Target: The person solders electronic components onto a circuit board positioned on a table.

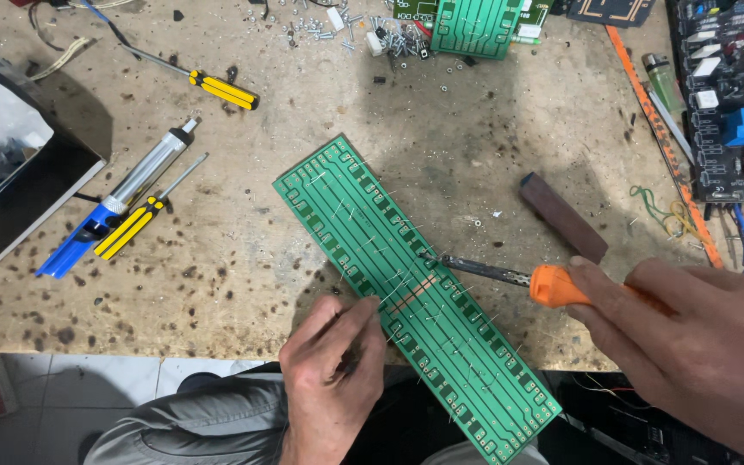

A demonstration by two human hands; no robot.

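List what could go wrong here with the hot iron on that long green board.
1. The soldering iron tip sits close to the left hand fingers by the board: a slip might burn them.
2. The green circuit board overhangs the table edge above the lap, so it could tip or shift.
3. The upright component leads could prick the left hand.

Green circuit board (415, 288) w/ pale tracks; orange-handled soldering iron (510, 277); yellow/black striped screwdrivers (217, 88).

bare left hand (329, 379) and right hand (699, 340), no gloves or sleeves; grey trousers (208, 426).
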